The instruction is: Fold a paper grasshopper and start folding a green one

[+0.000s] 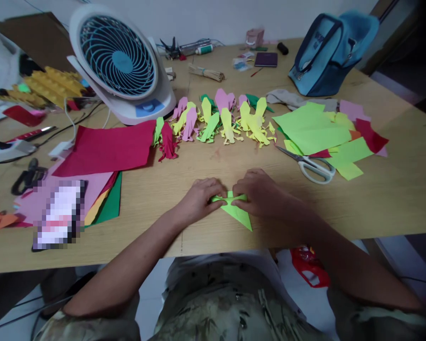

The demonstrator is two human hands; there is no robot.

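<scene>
No text, label, brand or number can be read. Small lettering can be seen on the blue bag (pixel 315 71), but it is too blurred to be made out; the phone's (pixel 58 215) screen is obscured by pixelation.

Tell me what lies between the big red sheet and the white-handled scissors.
A row of cut paper pieces, mostly pink, green and yellow, with bare table in front; head view.
</scene>
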